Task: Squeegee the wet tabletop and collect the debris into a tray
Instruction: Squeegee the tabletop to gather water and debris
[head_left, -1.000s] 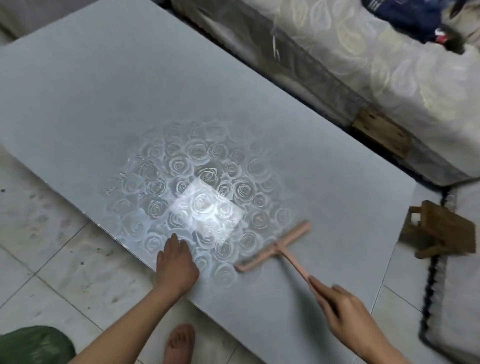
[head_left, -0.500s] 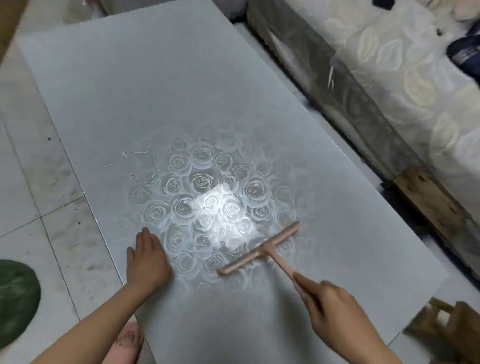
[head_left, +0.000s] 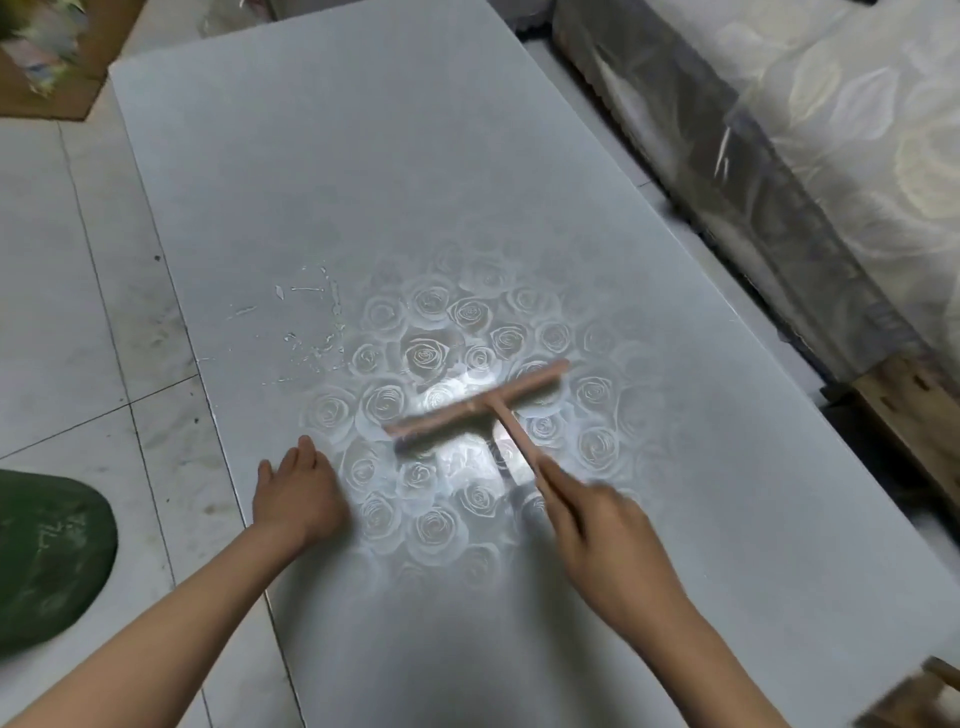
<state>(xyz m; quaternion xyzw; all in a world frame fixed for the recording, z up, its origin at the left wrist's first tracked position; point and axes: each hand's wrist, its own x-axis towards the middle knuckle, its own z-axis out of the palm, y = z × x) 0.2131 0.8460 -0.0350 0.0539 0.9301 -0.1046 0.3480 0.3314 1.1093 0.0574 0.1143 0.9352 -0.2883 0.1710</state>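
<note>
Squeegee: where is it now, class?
Head view: the squeegee lies midway along the tabletop, handle in the right hand, just right of the left hand.

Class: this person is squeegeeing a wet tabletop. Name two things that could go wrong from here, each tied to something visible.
1. The water droplets lie left of the squeegee, near the tabletop edge; a stroke may miss them or push them onto the tiled floor.
2. The left hand rests flat near the blade's end; the right hand could drive the blade into it.

The squeegee (head_left: 475, 408) handle's end hides inside the blurred right hand (head_left: 608, 535).
</note>
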